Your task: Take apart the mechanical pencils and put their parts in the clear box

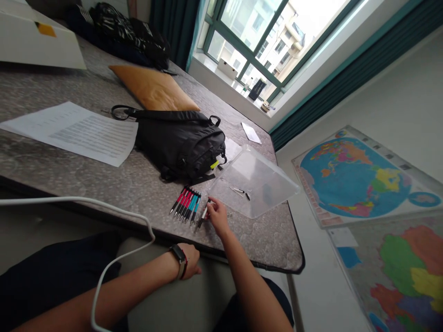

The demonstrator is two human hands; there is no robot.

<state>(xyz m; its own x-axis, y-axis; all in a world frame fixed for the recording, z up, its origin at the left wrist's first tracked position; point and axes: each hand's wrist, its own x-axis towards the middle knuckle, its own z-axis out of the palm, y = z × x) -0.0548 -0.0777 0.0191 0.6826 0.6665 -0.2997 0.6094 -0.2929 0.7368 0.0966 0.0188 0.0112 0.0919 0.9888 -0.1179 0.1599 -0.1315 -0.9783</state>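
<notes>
My right hand [217, 215] is closed on a white pen [204, 215], with its tip toward the front edge of the mattress [155, 196]. Just left of it, several red and teal pens [186, 204] lie side by side in a row. My left hand [189, 261], with a watch [178, 253] on the wrist, is in front of the mattress edge; its fingers are mostly hidden. A clear plastic case [266, 177] rests to the right of my right hand. On it, or seen through it, are a few white and black pens [241, 190].
Behind the pens lies a black backpack [180, 143], with a brown envelope [159, 87] beyond it. A printed sheet [90, 131] is at left. A white cable [114, 210] loops across the front left. The wall with maps [356, 177] stands at right.
</notes>
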